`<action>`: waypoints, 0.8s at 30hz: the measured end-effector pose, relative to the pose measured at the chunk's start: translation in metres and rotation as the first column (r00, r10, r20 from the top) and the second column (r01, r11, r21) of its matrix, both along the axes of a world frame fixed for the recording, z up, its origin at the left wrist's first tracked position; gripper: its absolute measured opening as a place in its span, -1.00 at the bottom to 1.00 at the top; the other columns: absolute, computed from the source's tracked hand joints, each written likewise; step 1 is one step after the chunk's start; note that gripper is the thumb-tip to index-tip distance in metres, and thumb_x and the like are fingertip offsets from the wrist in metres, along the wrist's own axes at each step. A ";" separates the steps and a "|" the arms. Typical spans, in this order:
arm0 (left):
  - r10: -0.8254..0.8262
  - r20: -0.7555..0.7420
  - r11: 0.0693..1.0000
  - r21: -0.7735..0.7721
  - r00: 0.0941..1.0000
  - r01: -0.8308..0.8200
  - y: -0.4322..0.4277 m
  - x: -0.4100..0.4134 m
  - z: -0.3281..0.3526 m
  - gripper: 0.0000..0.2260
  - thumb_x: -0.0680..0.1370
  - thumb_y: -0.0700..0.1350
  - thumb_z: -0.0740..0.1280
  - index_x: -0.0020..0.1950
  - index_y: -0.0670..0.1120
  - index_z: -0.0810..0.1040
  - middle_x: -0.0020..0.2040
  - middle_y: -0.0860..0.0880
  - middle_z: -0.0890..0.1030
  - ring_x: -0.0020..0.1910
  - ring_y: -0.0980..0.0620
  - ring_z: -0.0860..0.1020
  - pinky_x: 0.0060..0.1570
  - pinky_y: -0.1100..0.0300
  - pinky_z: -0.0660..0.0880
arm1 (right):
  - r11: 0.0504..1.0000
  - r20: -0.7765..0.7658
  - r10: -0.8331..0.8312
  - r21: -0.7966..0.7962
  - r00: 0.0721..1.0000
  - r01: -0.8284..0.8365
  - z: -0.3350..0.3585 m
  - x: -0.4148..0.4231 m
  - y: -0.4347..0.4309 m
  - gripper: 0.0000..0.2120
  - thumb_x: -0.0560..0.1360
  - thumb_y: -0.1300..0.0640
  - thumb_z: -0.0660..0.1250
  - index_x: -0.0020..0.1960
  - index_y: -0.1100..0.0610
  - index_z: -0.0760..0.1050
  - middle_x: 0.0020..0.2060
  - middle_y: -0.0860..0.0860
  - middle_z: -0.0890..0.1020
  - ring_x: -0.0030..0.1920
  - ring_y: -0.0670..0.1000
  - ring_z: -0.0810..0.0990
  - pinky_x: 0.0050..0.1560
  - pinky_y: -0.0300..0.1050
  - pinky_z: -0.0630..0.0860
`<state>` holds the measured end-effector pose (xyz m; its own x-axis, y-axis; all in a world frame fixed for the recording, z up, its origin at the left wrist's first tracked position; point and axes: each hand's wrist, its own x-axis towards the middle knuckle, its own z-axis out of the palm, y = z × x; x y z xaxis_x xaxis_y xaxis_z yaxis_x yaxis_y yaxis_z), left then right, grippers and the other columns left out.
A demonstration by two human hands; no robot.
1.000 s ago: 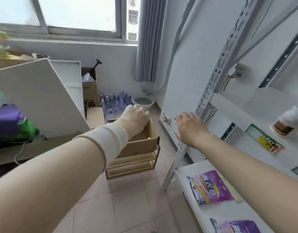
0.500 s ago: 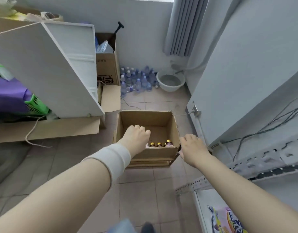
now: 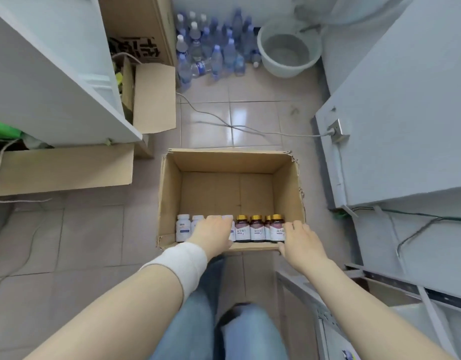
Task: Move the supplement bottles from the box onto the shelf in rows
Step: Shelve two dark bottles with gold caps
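Supplement bottles (image 3: 256, 229) stand in a row against the cardboard box's (image 3: 228, 154) near wall. Left hand (image 3: 213, 233) rests, fingers relaxed, over white ones; right hand (image 3: 300, 240), fingers spread, touches the end amber bottle (image 3: 277, 228), evidently positioning to grasp.

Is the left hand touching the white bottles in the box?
Cannot tell. In the head view the left hand overlaps the white bottles in the box, but no contact or gap shows plainly.

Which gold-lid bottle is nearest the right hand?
The brown bottle at the row's right end, beside the right hand; the other gold-lidded bottles stand further left.
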<state>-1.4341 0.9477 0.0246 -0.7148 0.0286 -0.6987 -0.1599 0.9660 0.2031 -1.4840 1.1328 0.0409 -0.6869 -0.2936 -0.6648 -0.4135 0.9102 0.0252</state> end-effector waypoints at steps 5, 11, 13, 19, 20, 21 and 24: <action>0.131 0.103 0.985 0.103 0.986 -0.142 0.003 -0.035 -0.080 -0.61 0.58 0.00 0.24 0.37 -0.08 0.33 0.27 -0.11 0.47 0.22 -0.11 0.46 0.13 0.08 0.45 | 0.978 0.061 -0.204 -0.022 0.977 0.206 -0.078 -0.038 -0.008 -0.58 0.55 0.11 0.25 0.35 0.15 0.25 0.27 0.11 0.39 0.26 0.08 0.40 0.18 -0.10 0.44; 0.164 0.149 0.982 0.070 0.975 -0.175 0.012 -0.058 -0.173 -0.55 0.57 0.04 0.23 0.42 -0.08 0.28 0.27 -0.16 0.42 0.28 -0.14 0.36 0.23 0.08 0.32 | 0.994 0.054 -0.049 0.098 0.997 0.043 -0.158 -0.050 -0.004 -0.38 0.55 0.26 0.20 0.49 0.34 -0.05 0.32 0.21 0.30 0.29 0.09 0.36 0.13 -0.19 0.49; 0.133 0.120 0.988 0.063 0.984 -0.142 0.017 -0.062 -0.193 -0.56 0.58 0.08 0.20 0.41 -0.09 0.30 0.25 -0.15 0.45 0.26 -0.14 0.37 0.22 0.09 0.29 | 0.993 0.018 -0.021 0.120 1.000 0.019 -0.170 -0.049 -0.003 -0.39 0.51 0.23 0.28 0.46 0.37 0.11 0.22 0.21 0.40 0.17 0.09 0.45 0.00 -0.22 0.53; 0.161 0.160 0.985 0.027 0.974 -0.168 0.032 -0.071 -0.218 -0.60 0.62 0.11 0.10 0.38 -0.06 0.34 0.26 -0.13 0.48 0.26 -0.16 0.37 0.18 0.06 0.27 | 0.999 0.113 -0.034 0.029 0.993 0.031 -0.179 -0.053 0.000 -0.43 0.17 0.24 0.58 0.14 0.23 0.50 0.03 0.27 0.50 -0.20 0.19 0.55 -0.35 -0.08 0.52; 0.160 0.178 0.986 0.023 0.971 -0.167 0.032 -0.073 -0.219 -0.61 0.62 0.09 0.10 0.38 -0.06 0.33 0.26 -0.14 0.47 0.26 -0.16 0.36 0.19 0.05 0.27 | 0.996 0.150 -0.092 0.004 0.984 0.093 -0.181 -0.052 0.001 -0.46 0.37 0.24 0.45 0.30 0.18 0.37 0.19 0.26 0.39 -0.03 0.22 0.53 -0.17 -0.05 0.53; 0.161 0.194 0.986 0.020 0.968 -0.168 0.032 -0.074 -0.221 -0.61 0.62 0.09 0.10 0.38 -0.06 0.33 0.26 -0.15 0.47 0.26 -0.17 0.35 0.19 0.04 0.27 | 0.990 0.201 -0.136 -0.004 0.970 0.140 -0.183 -0.052 0.002 -0.48 0.49 0.24 0.31 0.40 0.11 0.23 0.29 0.24 0.27 0.11 0.22 0.46 -0.01 -0.03 0.49; 0.192 0.223 0.979 0.030 0.956 -0.204 0.030 -0.078 -0.224 -0.62 0.62 0.08 0.12 0.36 -0.06 0.35 0.24 -0.16 0.48 0.25 -0.17 0.35 0.18 0.04 0.28 | 0.957 0.255 -0.267 -0.043 0.930 0.287 -0.187 -0.051 0.002 -0.43 0.56 0.20 0.22 0.49 0.04 0.06 0.30 0.21 0.25 0.24 0.21 0.36 0.13 -0.03 0.42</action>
